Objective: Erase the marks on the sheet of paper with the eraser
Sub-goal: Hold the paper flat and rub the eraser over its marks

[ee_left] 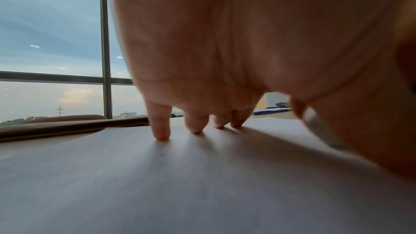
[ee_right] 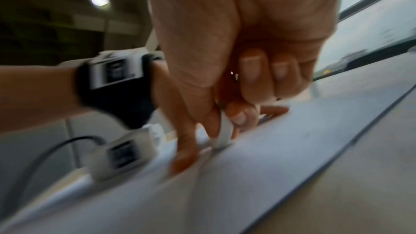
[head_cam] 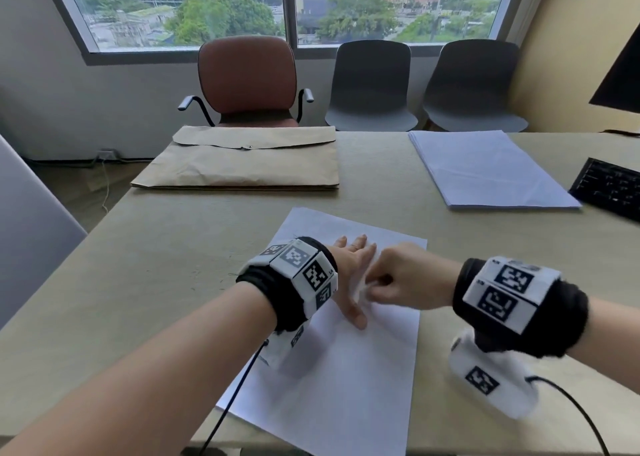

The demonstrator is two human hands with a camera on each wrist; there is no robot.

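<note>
A white sheet of paper [head_cam: 346, 362] lies on the desk in front of me, also seen in the left wrist view [ee_left: 180, 175] and the right wrist view [ee_right: 225, 181]. My left hand [head_cam: 349, 272] presses on it with spread, straight fingers [ee_left: 161, 127]. My right hand [head_cam: 398, 279] pinches a small white eraser [ee_right: 224, 135] between thumb and fingers, its lower end touching the paper just right of the left thumb [ee_right: 184, 157]. In the head view the eraser [head_cam: 365, 289] is a white blur. No marks show clearly on the sheet.
A brown envelope [head_cam: 242, 161] lies at the far left of the desk [head_cam: 156, 265]. A stack of white paper [head_cam: 485, 168] sits far right, beside a black keyboard [head_cam: 609, 189]. Chairs stand beyond the desk. Cables trail from both wrist cameras.
</note>
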